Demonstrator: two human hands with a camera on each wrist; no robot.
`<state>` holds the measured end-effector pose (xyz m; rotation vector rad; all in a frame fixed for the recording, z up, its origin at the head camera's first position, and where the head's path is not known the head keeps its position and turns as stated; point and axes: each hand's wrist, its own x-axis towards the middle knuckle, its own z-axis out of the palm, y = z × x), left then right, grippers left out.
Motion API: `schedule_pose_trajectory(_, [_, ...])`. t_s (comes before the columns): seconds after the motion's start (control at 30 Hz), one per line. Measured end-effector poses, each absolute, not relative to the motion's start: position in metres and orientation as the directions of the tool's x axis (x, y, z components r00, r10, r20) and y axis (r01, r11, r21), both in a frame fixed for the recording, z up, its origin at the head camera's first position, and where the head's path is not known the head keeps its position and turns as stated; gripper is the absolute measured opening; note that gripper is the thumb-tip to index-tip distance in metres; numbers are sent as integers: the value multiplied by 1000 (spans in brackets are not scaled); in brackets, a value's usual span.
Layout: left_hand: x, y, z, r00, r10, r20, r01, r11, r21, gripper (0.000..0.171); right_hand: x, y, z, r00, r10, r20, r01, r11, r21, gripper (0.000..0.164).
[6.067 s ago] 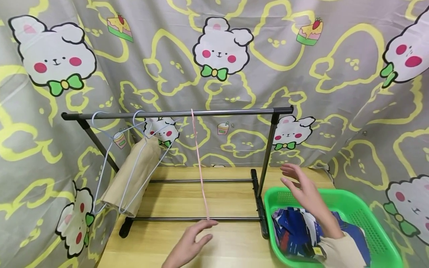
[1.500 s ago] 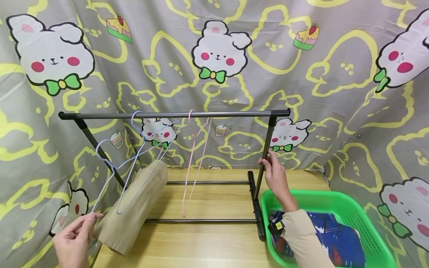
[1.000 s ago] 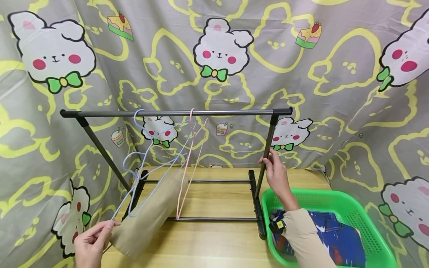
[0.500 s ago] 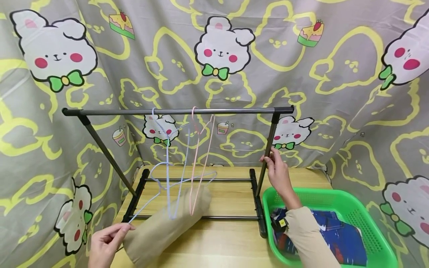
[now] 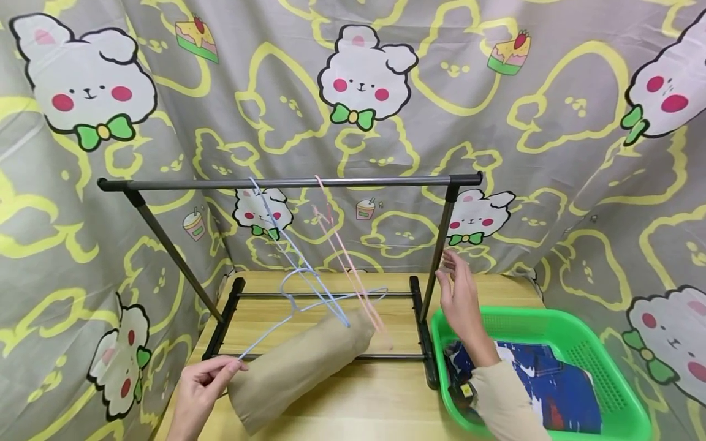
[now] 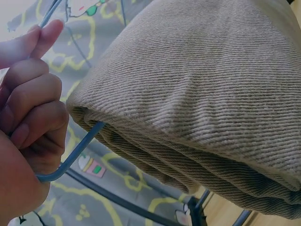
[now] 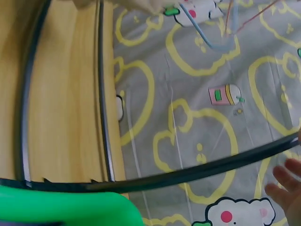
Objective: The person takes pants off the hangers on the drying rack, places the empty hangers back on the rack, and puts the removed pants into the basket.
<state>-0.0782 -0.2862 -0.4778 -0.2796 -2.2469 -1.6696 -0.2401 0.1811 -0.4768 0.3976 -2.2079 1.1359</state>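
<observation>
My left hand pinches the lower corner of a light-blue wire hanger, off the rack and tilted. Over that hanger lies a folded khaki corduroy garment, perhaps trousers; its ribbed folds fill much of the left wrist view. A second blue hanger and a pink hanger hang slanted from the rack's top bar, overlapping the garment in the head view. My right hand is beside the rack's right post, fingers loosely bent and holding nothing.
A green plastic basket stands right of the rack, with folded dark-blue printed clothing inside. The rack's black feet and lower rails sit on a wooden table. A patterned curtain encloses the back and sides.
The blue hanger with the khaki garment has left the bar, and my left hand has carried it rightward. The hanging hangers have swung right. My right hand has let go of the post.
</observation>
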Motion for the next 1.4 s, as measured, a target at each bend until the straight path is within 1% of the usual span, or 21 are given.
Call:
schedule_pose_trajectory(0.07, [-81, -283, -476, -926, -18, 377, 357, 279, 891, 23, -229, 176, -482, -746, 10, 666, -537, 583, -610, 40])
schedule_pose_trajectory(0.17, [-84, -279, -474, -921, -2, 390, 376, 264, 888, 24, -214, 167, -490, -725, -52, 686, -578, 586, -567, 34])
schedule_pose_trajectory(0.27, [-88, -275, -472, -911, 22, 411, 404, 243, 882, 25, -202, 157, -497, -727, -126, 675, -619, 547, -564, 33])
schedule_pose_trajectory(0.37, [-94, -271, -470, -898, 60, 437, 439, 220, 871, 27, -191, 150, -503, -735, -175, 655, -632, 526, -569, 35])
schedule_pose_trajectory(0.43, [-99, -269, -469, -887, 85, 453, 461, 200, 865, 28, -183, 147, -506, -740, -175, 650, -624, 541, -564, 37])
schedule_pose_trajectory(0.5, [-104, -267, -469, -879, 107, 464, 476, 189, 859, 28, -175, 145, -507, -731, -143, 667, -603, 591, -535, 38])
schedule_pose_trajectory(0.63, [-112, -263, -470, -876, 135, 463, 481, 169, 860, 28, -161, 139, -508, -695, -77, 715, -565, 674, -477, 31])
schedule_pose_trajectory(0.7, [-115, -261, -470, -877, 147, 458, 478, 167, 862, 28, -157, 135, -507, -688, -91, 720, -568, 685, -456, 26])
schedule_pose_trajectory(0.8, [-118, -259, -469, -877, 150, 457, 478, 167, 862, 27, -155, 128, -508, -689, -162, 706, -606, 664, -439, 25])
schedule_pose_trajectory(0.87, [-120, -258, -468, -876, 159, 455, 479, 171, 861, 27, -157, 125, -509, -676, -224, 702, -645, 639, -418, 28])
schedule_pose_trajectory(1.07, [-125, -253, -468, -864, 199, 462, 493, 156, 856, 29, -164, 116, -512, -610, -405, 681, -753, 563, -341, 46])
schedule_pose_trajectory(1.23, [-128, -248, -471, -868, 224, 444, 481, 153, 863, 29, -167, 108, -510, -610, -510, 606, -770, 562, -302, 58])
schedule_pose_trajectory(1.4, [-129, -245, -473, -864, 231, 446, 485, 149, 862, 30, -170, 105, -507, -637, -572, 517, -761, 571, -308, 60])
